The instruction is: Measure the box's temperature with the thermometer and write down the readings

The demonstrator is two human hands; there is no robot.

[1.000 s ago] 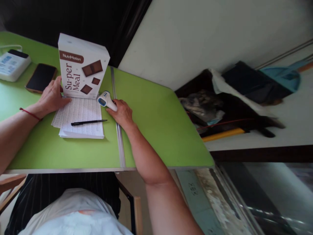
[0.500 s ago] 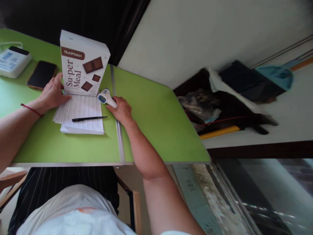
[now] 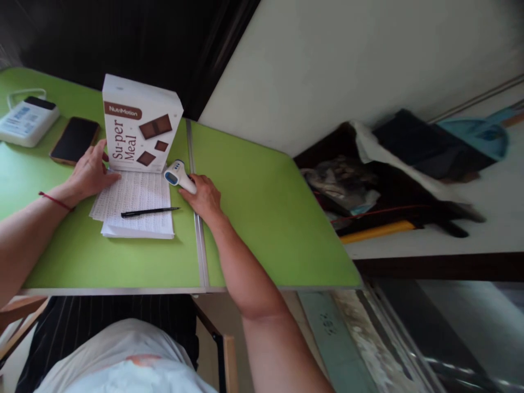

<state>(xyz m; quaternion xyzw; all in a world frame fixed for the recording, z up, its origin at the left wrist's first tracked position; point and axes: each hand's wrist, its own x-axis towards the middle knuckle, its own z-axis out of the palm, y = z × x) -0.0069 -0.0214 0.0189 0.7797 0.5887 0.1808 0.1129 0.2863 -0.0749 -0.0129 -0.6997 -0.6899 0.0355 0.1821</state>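
In the head view a white NutriMotion box stands upright on the green table, at the back edge of a stack of printed paper sheets. My left hand lies beside the box's lower left corner, thumb stretched over the sheets and apart from the fingers; whether it presses on the box I cannot tell. My right hand is closed around the handle of a white and blue infrared thermometer, which lies low over the table with its small screen facing up. Across the sheets rests a black pen.
A dark phone and a white device with a cable sit at the left of the green table. A metal seam crosses the tabletop. To the right, beyond the table edge, are a pale wall and a dark heap with a blue dustpan.
The whole view has tilted up slightly, so everything sits a little lower in the picture. Both hands, the box and the thermometer keep their places on the table.
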